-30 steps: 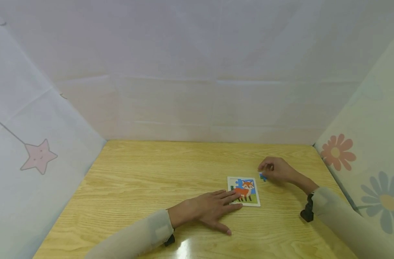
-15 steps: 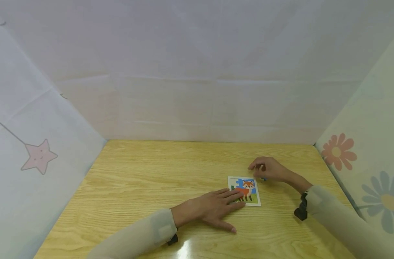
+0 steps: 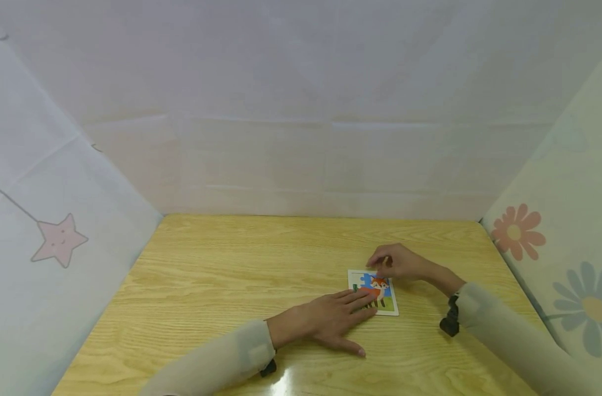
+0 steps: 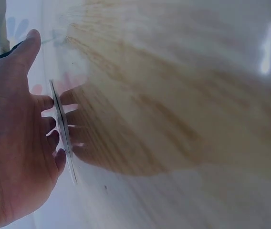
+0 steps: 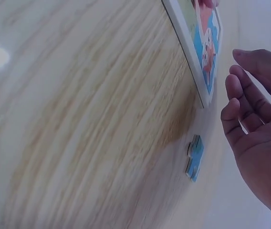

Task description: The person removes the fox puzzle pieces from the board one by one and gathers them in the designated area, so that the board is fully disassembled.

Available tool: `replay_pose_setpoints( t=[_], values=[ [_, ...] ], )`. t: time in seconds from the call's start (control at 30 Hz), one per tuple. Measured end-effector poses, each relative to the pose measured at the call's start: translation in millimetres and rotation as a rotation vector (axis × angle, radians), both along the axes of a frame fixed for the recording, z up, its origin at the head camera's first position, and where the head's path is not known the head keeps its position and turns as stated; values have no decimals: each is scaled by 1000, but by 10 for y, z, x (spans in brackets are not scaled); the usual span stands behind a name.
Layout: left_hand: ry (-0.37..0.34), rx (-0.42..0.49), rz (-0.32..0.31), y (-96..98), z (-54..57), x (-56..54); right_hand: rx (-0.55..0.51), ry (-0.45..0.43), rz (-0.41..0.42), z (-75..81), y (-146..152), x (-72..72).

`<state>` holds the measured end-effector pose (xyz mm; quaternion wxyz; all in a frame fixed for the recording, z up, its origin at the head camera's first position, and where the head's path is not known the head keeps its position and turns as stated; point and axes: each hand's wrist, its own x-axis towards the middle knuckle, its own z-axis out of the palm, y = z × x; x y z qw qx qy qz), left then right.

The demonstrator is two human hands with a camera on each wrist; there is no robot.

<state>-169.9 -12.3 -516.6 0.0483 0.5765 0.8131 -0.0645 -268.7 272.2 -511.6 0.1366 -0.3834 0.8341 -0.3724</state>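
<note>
Fox puzzle point(image 3: 384, 300) lies flat on the wooden table point(image 3: 231, 275), right of centre, between the two hands. Compared with a second ago, the right hand point(image 3: 404, 263) has travelled leftward, from beside the loose blue piece point(image 5: 195, 158) to above the puzzle's far right corner; its fingers are loosely bent, thumb apart from them, nothing visible between. That piece now hides behind the hand from the head camera (the right wrist view shows it lying on the table, near a corner of the puzzle but not touching). The left hand point(image 3: 330, 319) has slid slightly to the right, and its straight, spread fingers rest on the puzzle's lower left part, gripping nothing.

A white-rimmed tray point(image 3: 395, 302) holds the fitted pieces: blue sky, an orange fox with its face uncovered, green ground (some of it beneath the fingers). Bare white base shows at the tray's upper left, beside a piece's knobbed edge. On the side cloths are printed a pink smiling star point(image 3: 60, 240) and a red flower point(image 3: 513, 232).
</note>
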Motion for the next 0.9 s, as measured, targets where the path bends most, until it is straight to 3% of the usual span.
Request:
replay_pose_setpoints(
  t=[0.57, 0.9],
  values=[
    [1, -22, -5, 15, 5, -24, -7, -24, 85, -29, -99, -31],
    [-10, -40, -6, 21, 15, -32, 57, -26, 92, -50, -150, -38]
  ],
)
